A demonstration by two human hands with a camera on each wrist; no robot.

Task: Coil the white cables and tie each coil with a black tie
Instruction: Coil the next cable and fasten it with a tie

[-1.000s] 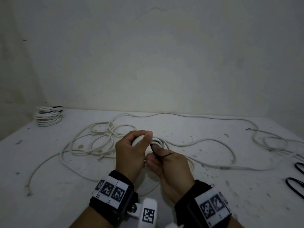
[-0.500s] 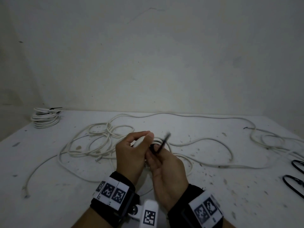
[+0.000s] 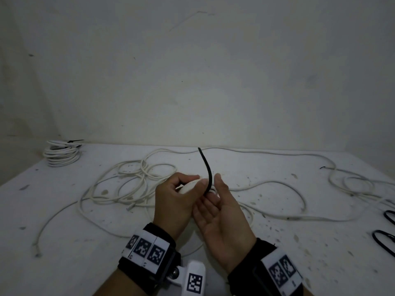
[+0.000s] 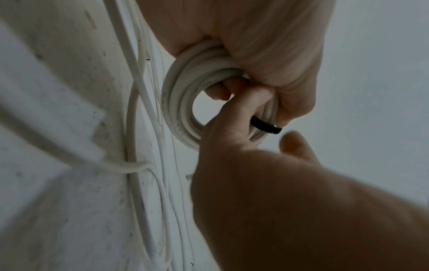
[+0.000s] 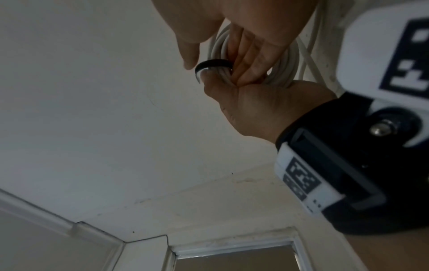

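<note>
We hold the small coil of white round cable (image 4: pixel 183 102) above the tabletop (image 3: pixel 64 242), left hand (image 3: pixel 173 201) gripping it. Right hand (image 3: pixel 218 212) pinches the thin black tie (image 3: pixel 208 169) against it; springy, grip near the wrap.

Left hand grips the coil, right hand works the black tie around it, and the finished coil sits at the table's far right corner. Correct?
Not quite. The finished coil sits at the table's far left corner, as the head view shows. The rest holds: the left hand grips the coil, and the right hand works the black tie around it.
</note>
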